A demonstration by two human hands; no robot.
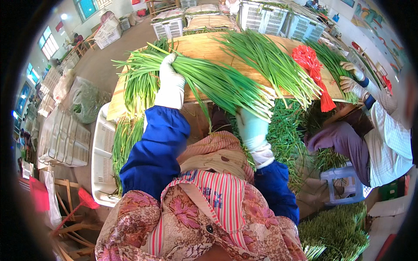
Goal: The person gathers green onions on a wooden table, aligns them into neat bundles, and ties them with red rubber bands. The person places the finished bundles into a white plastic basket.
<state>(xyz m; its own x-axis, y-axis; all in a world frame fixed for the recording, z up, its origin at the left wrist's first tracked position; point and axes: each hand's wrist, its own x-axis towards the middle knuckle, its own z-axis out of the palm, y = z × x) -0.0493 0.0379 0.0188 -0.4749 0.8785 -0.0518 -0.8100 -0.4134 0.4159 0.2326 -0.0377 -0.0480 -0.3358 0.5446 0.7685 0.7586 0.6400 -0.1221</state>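
My left hand [171, 78], in a white glove, is closed around the leafy part of a long bunch of green garlic chives [215, 78]. My right hand [251, 125], gloved too, is under the pale stem ends of that bunch; its fingers are hidden by the stems. Another pile of chives [267, 58] lies on the curved wooden table [192, 42], beside a bundle of red plastic ties [310, 65]. More chives [140, 94] lie at the table's left end, partly under the held bunch.
A white plastic crate [104, 163] with chives stands at the left. Leaf scraps [287, 140] lie below the table. A co-worker's gloved hands [351, 78] touch chives at the right, near a blue plastic stool [343, 182]. Stacked crates [65, 137] stand farther left.
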